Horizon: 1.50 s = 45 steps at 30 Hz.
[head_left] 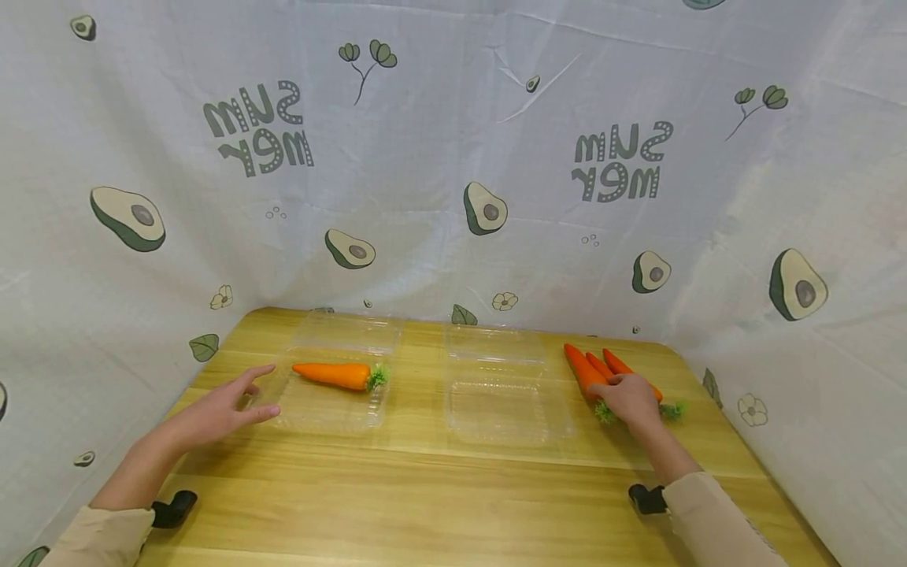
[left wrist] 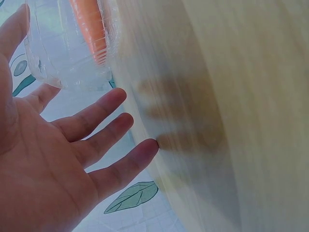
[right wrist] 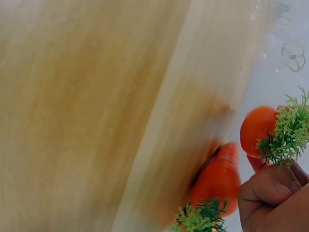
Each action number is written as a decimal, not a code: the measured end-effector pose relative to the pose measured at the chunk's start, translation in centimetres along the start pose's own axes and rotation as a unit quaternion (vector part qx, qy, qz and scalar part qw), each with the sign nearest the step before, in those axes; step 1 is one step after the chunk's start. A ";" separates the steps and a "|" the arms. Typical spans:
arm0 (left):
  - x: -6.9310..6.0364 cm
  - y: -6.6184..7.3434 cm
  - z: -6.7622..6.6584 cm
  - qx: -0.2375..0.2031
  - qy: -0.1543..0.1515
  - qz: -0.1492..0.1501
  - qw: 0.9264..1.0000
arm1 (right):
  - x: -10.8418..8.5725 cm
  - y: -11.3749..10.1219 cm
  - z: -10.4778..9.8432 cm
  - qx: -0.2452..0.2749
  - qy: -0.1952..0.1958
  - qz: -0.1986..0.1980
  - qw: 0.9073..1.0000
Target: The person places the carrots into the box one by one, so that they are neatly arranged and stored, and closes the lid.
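At the right of the table lie three orange carrots with green leafy tops, among them a left carrot [head_left: 581, 368] and a right carrot [head_left: 617, 361]. My right hand [head_left: 630, 398] reaches over them and grips a carrot with curled fingers; the fingertips are partly hidden. In the right wrist view, one carrot [right wrist: 257, 130] is close beside the hand and another carrot [right wrist: 217, 186] lies below it. My left hand [head_left: 221, 405], fingers spread and holding nothing, is beside the left clear plastic box [head_left: 322, 413]. A single carrot [head_left: 331, 375] lies in that box.
A second clear plastic box [head_left: 497, 429] with its lid folded back stands at mid-table. Behind and around the wooden table [head_left: 397, 504] hangs a pale curtain [head_left: 418, 157] printed with avocados. Black wrist mounts [head_left: 175, 509] show at both cuffs.
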State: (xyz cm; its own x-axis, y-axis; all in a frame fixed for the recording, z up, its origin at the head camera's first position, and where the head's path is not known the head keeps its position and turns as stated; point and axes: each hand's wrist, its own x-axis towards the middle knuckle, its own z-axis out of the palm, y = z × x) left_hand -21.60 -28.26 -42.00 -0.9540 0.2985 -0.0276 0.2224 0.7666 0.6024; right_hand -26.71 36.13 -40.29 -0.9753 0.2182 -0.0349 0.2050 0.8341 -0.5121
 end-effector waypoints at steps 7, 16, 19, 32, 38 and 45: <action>-0.1 0.2 0.0 0.001 0.001 -0.001 1.000 | -0.1 -0.5 -0.2 0.009 -0.001 -0.010 1.000; -0.1 0.1 0.0 -0.002 -0.002 -0.001 1.000 | -0.5 -1.8 -0.9 0.014 -0.007 -0.021 1.000; 0.0 0.0 0.1 -0.003 -0.003 -0.001 1.000 | -0.5 -2.3 -1.2 0.013 -0.010 -0.025 1.000; 0.0 0.1 0.0 -0.004 -0.004 -0.005 1.000 | -1.3 -5.5 -1.8 0.017 -0.022 -0.065 0.997; 0.0 0.2 -0.1 0.000 -0.006 -0.006 1.000 | -1.4 -6.9 -1.9 0.023 -0.030 -0.077 0.996; -0.1 0.3 -0.1 -0.001 -0.006 -0.002 1.000 | -1.2 -8.4 -1.4 0.030 -0.029 -0.107 0.993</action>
State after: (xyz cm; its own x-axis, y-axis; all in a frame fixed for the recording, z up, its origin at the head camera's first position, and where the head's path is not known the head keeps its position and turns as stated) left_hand -21.43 -28.12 -41.78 -0.9525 0.3020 -0.0396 0.2180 0.7670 0.6034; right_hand -27.16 29.61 -34.71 -0.9995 0.0080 0.0321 -0.0115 0.8267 -0.5625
